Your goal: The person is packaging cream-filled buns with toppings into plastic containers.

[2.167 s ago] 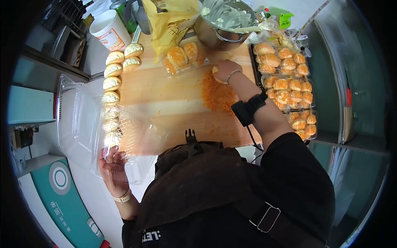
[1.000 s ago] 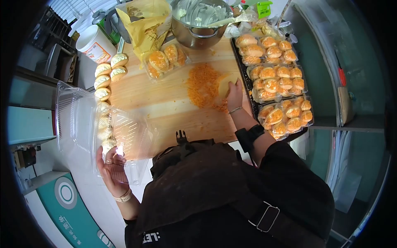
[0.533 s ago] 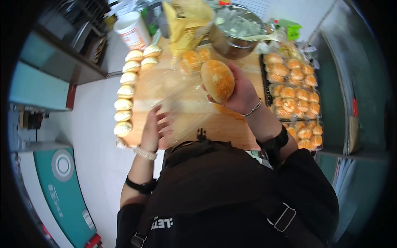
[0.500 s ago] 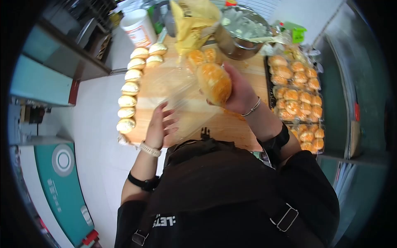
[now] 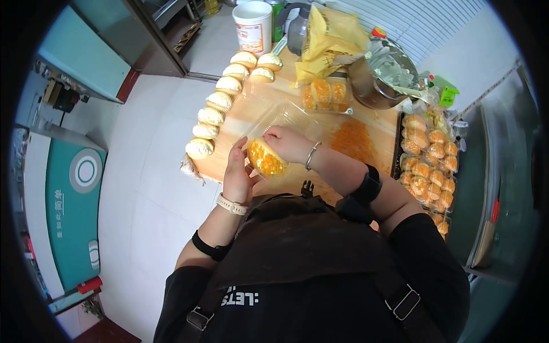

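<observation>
A bun with an orange, crumbly topping facing up sits between my hands, low over the near part of the wooden board. My left hand grips its left side, fingers curled beneath. My right hand is closed at the bun's upper right edge, fingertips partly hidden. Just beyond them lies a clear plastic box, its near part covered by the bun and my hands. Orange crumbs are spread on the board to the right.
Cream-topped buns line the board's left edge. A packed box of buns stands at the back, near a yellow bag and a steel pot of white cream. More boxed buns are on the right; a white bucket stands behind.
The bun has come down and left from my raised right hand, and its orange-topped face now shows. My left hand, open before, has closed on it. The view has shifted.
</observation>
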The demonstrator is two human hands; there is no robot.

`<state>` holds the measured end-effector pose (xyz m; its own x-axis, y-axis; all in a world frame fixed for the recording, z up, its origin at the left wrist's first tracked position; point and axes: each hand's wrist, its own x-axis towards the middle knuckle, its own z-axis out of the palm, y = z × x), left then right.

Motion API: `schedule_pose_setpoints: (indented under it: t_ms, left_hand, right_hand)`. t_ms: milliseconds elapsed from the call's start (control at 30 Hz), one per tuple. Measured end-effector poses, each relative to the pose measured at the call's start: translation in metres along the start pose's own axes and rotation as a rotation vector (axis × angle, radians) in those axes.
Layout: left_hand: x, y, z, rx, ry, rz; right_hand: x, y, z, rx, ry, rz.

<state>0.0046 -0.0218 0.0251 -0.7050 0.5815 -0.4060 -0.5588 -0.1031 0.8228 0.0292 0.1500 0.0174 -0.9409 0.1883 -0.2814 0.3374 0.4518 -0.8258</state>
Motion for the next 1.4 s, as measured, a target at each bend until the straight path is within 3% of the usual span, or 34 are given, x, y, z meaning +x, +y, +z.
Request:
schedule_pose_setpoints:
  t_ms: [67,267,367,467,567,667,767,867,967,1033,1300,1400]
  left_hand:
    - [0.003,-0.004,-0.008,-0.059,0.030,0.008]
    - [0.007,-0.005,-0.021,-0.070,0.117,0.045]
    - [0.006,-0.002,-0.026,-0.093,0.143,0.053]
    - [0.008,-0.007,-0.036,-0.122,0.143,0.093]
    - [0.006,-0.010,-0.045,-0.184,0.189,0.094]
    - [-0.003,-0.010,-0.062,-0.305,0.220,0.201]
    - [-0.021,-0.006,-0.085,-0.349,0.321,0.387]
    - [-0.052,-0.006,-0.114,-0.385,0.396,0.476]
    - [-0.078,-0.009,-0.133,-0.387,0.652,0.603]
    - [-0.094,-0.007,-0.136,-0.336,0.734,0.685]
    - [-0.124,-0.011,-0.119,-0.210,0.998,0.757]
    - [-0.128,-0.017,-0.115,-0.217,1.016,0.752]
  right_hand:
    - [0.008,0.003,0.004,-0.263,0.050,-0.217]
    - [0.038,-0.005,0.013,-0.037,-0.290,0.040]
    - [0.035,-0.019,0.017,0.497,-0.229,0.246]
    - [0.039,-0.021,0.024,0.431,-0.332,0.245]
    - [0.055,-0.018,0.035,0.093,-0.395,0.037]
    - [0.054,-0.049,0.033,-0.469,-0.131,-0.414]
    - [0.059,-0.093,0.017,0.108,0.224,-0.753]
    - [0.111,-0.067,0.033,0.260,0.470,-0.608]
    - [0.139,0.021,0.114,-0.087,0.235,-0.413]
    - [0.128,0.024,0.143,-0.310,0.064,-0.195]
    - [0.148,0.021,0.233,-0.354,0.545,0.025]
    - [0.148,0.017,0.232,-0.259,0.575,0.026]
